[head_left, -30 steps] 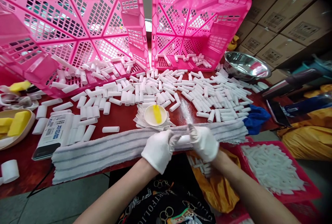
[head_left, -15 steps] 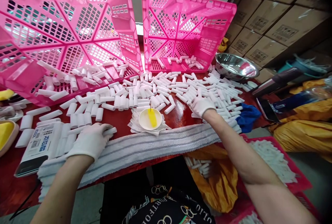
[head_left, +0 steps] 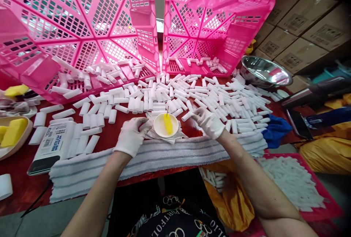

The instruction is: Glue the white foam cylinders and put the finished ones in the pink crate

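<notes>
My left hand [head_left: 132, 135], in a white glove, is just left of a small white bowl [head_left: 158, 129]; its curved fingers are apart, with nothing visible between them. In the bowl is a yellow piece [head_left: 168, 123] with a thin dark stick upright beside it. White paper sheets [head_left: 150, 133] lie under the bowl. On the bowl's right, my gloved right hand [head_left: 208, 123] has its fingertips closed at the near end of a short white tube [head_left: 187, 116]; its grip is partly hidden. Many similar white tubes [head_left: 175, 93] lie beyond both hands.
Two pink baskets [head_left: 160, 69] stand tipped behind the tubes. A digital scale [head_left: 51, 143] with tubes sits left, near a tray of yellow sponges [head_left: 14, 132]. A striped towel [head_left: 164, 155] runs along the table edge. A metal bowl [head_left: 265, 71] and blue cloth [head_left: 276, 130] are right.
My left hand has moved right from beside the scale to the bowl, and the tube it held is gone from it. My right hand has drawn back left from the pile. The view has shifted slightly.
</notes>
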`<state>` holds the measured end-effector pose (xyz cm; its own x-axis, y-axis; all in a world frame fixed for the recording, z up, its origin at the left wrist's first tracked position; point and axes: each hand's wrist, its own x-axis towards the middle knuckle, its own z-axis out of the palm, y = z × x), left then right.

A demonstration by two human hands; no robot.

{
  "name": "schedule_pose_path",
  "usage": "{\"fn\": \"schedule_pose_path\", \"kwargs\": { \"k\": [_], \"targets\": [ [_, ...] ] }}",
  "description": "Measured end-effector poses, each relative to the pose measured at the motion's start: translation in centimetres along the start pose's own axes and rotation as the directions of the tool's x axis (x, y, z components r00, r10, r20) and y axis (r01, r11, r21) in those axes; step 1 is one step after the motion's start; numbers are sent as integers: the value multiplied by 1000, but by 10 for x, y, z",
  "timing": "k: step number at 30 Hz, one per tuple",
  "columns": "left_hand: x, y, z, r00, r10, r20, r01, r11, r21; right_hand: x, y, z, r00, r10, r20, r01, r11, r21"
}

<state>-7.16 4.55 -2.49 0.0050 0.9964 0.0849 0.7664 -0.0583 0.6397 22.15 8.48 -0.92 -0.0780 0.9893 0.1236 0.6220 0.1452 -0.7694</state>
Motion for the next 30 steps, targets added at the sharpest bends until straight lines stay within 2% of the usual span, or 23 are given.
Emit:
{"fn": "schedule_pose_path", "kwargs": {
  "k": [2,4,6,8,13,17,21,26,30],
  "targets": [
    [3,2,1,1000,-4,-4,5,999,39,-4,-14,13,988,-9,153,-12,991,136],
    [4,3,1,1000,-22,20,22,1000,9,-4,-22,26,955,4,298,-104,941,321],
    [3,4,4,999,-23,26,23,1000,-7,0,-24,37,932,29,361,-191,887,420],
    [2,7,8,999,-27,18,27,1000,-14,5,-20,47,938,40,344,-189,890,414],
    [2,14,18,994,-94,52,98,992,-78,3,0,60,984,-77,161,39,973,225],
    [5,16,21,991,-116,60,120,991,-53,-7,12,63,967,-228,116,208,965,161],
    [7,14,22,992,-113,64,117,991,-60,-10,8,65,981,-155,114,134,975,179],
    [6,13,22,991,-118,70,122,991,-61,-13,-7,62,971,-80,223,46,987,154],
    [7,13,23,991,-117,65,122,988,-89,-21,-8,67,991,-56,122,34,984,175]
  ]
}}
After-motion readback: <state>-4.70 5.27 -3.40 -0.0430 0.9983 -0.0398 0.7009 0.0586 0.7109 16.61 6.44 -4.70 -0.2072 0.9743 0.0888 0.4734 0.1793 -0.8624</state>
